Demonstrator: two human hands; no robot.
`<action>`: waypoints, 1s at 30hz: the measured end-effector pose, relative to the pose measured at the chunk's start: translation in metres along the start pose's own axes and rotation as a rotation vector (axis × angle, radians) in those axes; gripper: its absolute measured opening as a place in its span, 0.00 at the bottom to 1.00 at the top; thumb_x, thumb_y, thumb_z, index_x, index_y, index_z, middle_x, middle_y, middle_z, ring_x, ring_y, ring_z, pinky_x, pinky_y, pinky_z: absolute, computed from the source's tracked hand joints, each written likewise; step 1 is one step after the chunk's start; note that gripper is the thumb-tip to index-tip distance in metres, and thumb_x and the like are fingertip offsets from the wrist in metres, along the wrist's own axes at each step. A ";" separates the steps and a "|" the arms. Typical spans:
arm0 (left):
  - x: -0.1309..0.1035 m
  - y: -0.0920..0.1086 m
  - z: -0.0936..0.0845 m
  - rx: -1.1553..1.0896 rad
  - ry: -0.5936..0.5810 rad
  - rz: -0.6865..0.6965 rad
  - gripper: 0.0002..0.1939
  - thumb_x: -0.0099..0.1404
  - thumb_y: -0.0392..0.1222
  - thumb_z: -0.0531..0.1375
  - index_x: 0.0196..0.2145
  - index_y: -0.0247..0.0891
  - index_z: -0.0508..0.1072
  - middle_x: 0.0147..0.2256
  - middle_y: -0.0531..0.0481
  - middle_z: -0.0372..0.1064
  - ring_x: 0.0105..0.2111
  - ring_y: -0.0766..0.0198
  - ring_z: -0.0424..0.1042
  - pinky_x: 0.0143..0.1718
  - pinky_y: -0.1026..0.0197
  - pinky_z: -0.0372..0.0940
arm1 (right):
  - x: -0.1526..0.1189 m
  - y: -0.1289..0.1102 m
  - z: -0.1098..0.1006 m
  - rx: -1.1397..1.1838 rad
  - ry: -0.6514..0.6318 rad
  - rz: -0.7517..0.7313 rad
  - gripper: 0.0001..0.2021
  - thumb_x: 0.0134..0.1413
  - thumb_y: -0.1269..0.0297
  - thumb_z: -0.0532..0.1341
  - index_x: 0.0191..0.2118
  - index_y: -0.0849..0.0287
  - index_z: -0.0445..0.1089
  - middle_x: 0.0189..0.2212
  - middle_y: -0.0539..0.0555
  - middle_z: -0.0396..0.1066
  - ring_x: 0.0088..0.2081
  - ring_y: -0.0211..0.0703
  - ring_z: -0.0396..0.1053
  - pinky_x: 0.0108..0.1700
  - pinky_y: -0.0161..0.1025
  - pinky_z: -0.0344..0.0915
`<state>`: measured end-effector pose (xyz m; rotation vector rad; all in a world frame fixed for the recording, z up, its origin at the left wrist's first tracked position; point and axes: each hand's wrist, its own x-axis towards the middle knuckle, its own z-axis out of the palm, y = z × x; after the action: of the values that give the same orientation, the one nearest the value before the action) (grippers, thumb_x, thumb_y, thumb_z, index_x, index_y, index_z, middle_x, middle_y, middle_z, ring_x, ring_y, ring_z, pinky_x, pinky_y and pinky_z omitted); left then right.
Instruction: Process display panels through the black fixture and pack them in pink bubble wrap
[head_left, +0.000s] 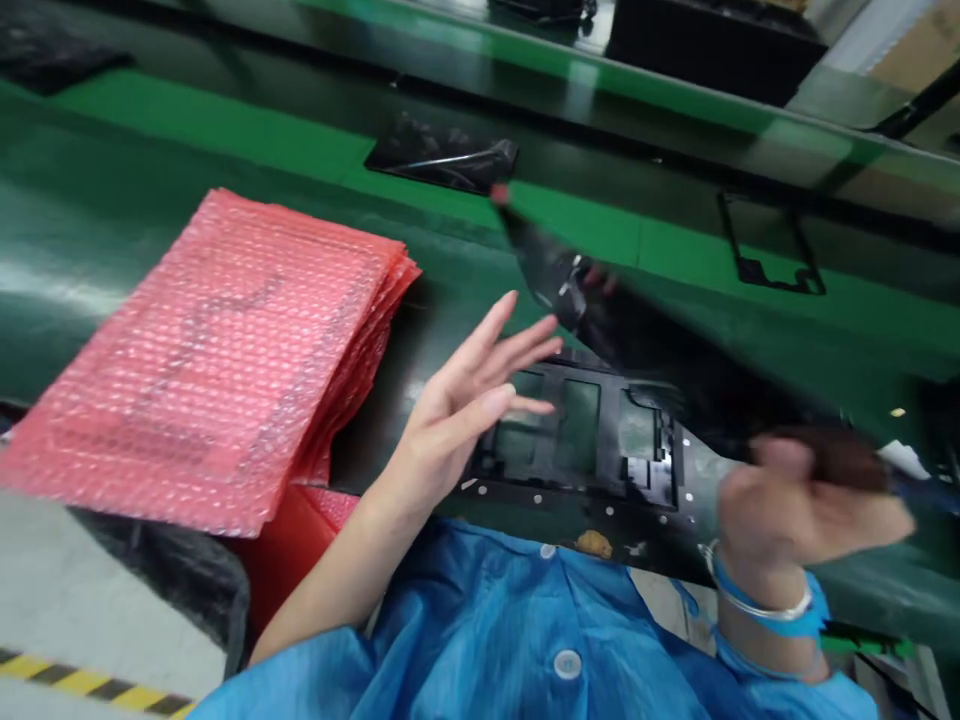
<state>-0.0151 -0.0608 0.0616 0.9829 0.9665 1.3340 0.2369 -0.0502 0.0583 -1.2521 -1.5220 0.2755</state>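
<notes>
My left hand [465, 410] is open, its fingers spread in the air over the bench, with nothing in it. At the right, my right hand [795, 500] is closed on one end of a thin black panel [675, 350]; both are smeared by motion. The panel is tilted, its far end reaching up and left past my left fingers. Below it lies a black frame [581, 430] with rectangular openings, partly hidden by the panel and my left hand. To the left of my left hand is a stack of red bubble-wrap bags [217, 350].
On the green bench strip beyond lie a black plastic-wrapped panel [442, 155] and a thin black frame [772, 245]. Small white dots and a yellowish scrap [594, 543] are along the near edge. A dark bag [180, 570] hangs below the red stack.
</notes>
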 end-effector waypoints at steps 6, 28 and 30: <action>-0.008 -0.026 -0.060 0.364 0.161 0.090 0.32 0.66 0.54 0.64 0.65 0.45 0.67 0.66 0.42 0.64 0.68 0.44 0.58 0.65 0.44 0.59 | 0.009 0.045 -0.015 0.192 0.184 0.667 0.07 0.49 0.57 0.67 0.33 0.52 0.77 0.39 0.60 0.79 0.45 0.59 0.78 0.42 0.50 0.76; -0.033 -0.067 -0.079 1.083 -0.247 0.085 0.40 0.71 0.61 0.58 0.73 0.46 0.51 0.73 0.41 0.45 0.74 0.49 0.40 0.71 0.38 0.44 | -0.011 0.032 0.007 0.173 -0.058 0.988 0.17 0.30 0.58 0.75 0.30 0.55 0.75 0.25 0.51 0.74 0.27 0.52 0.75 0.36 0.54 0.76; -0.033 -0.068 -0.079 1.089 -0.245 0.089 0.39 0.71 0.59 0.59 0.73 0.47 0.52 0.73 0.42 0.45 0.74 0.48 0.40 0.71 0.38 0.44 | -0.010 0.032 0.007 0.173 -0.064 0.987 0.17 0.31 0.58 0.75 0.32 0.54 0.77 0.27 0.52 0.75 0.29 0.53 0.76 0.36 0.54 0.76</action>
<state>-0.0696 -0.0931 -0.0272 1.9593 1.4885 0.6518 0.2468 -0.0420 0.0269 -1.7768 -0.7917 1.0624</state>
